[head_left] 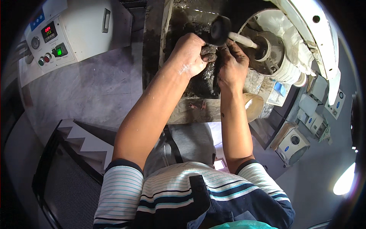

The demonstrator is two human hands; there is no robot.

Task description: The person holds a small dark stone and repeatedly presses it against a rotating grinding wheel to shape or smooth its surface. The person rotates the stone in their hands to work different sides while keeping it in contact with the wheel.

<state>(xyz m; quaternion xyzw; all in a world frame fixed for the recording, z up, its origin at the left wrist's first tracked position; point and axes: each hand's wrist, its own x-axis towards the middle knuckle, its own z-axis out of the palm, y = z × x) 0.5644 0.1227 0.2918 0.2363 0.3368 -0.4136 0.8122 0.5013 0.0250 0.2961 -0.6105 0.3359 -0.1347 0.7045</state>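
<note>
While leaning over an open, dark, wet-looking trough [192, 113] with a worn, grime-streaked near wall, holds both bare hands close together above its interior, at the near side of a round black disc [220, 30]. Left hand [191, 51] curled, with fingers bent inward and coated in dark grime, near the left side of the disc. Right hand [233, 66] also bent at the fingers, blackened toward the tips, just beside the disc and a slim, pale shaft [243, 39]. Cannot tell whether pinching anything or pressing against the disc: gap between the hands dark and partly hidden.

Disc over the far part of the trough, at the left end of the shaft. To the right, a round grey hub [264, 49] at the shaft's other end, inside a wide, pale, drum-shaped housing [288, 72].

At far left, a white cabinet [87, 32] with a control panel [60, 41] of red and green lit readouts, buttons and a glowing green switch. Nearer, a smooth grey floor [103, 76] and a black mesh panel [72, 187]. Wears a short-sleeved shirt [167, 196] striped white, teal and navy.
</note>
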